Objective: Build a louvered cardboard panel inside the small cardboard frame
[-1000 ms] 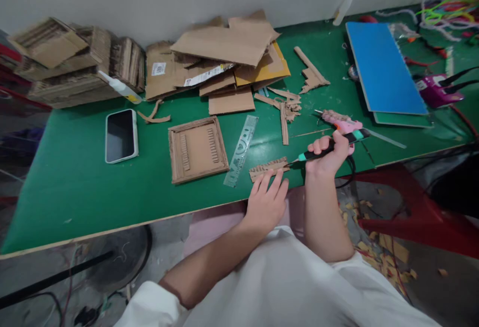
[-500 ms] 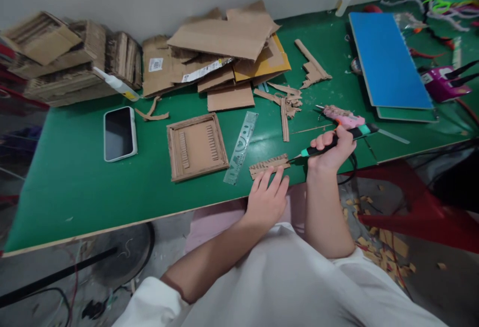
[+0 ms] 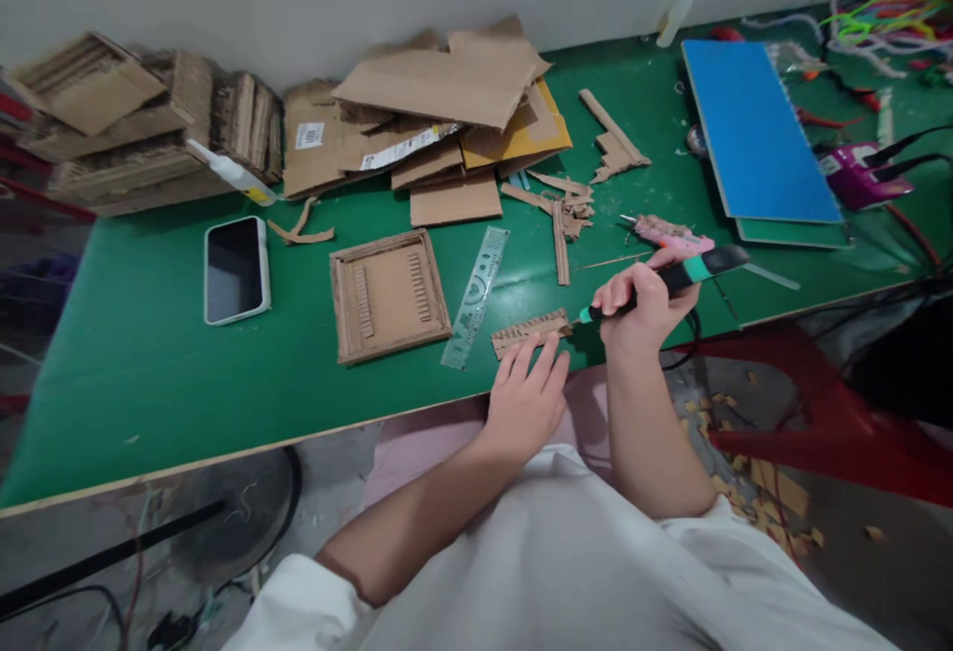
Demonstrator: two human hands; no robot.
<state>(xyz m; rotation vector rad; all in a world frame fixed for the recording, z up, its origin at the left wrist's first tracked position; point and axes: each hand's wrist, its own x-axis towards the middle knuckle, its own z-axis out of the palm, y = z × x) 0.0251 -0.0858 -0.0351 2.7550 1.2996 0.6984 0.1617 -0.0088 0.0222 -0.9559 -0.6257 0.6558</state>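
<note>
My left hand (image 3: 527,395) lies with its fingers stretched out, the tips pressing on a small corrugated cardboard strip (image 3: 513,335) near the table's front edge. My right hand (image 3: 646,304) is closed round a black-and-teal handled tool with a thin metal tip (image 3: 689,272). That tip points left and meets, or nearly meets, the strip's right end; its exact shape is too small to tell. Left of the strip lies a clear stencil ruler (image 3: 476,296). Farther left is a square cardboard tray (image 3: 389,309) with two rows of little ridges inside.
A pink glue gun (image 3: 674,234) lies just beyond my right hand. Cardboard scraps (image 3: 562,234) and a cardboard pile (image 3: 439,85) are at the back. A phone (image 3: 236,271) and a glue bottle (image 3: 236,175) are at left, a blue board (image 3: 759,130) at right. A red stool (image 3: 804,413) stands below.
My right hand has shifted slightly left, bringing the tool's tip closer to the strip's right end. My left hand stays on the strip. The whole view has moved a little.
</note>
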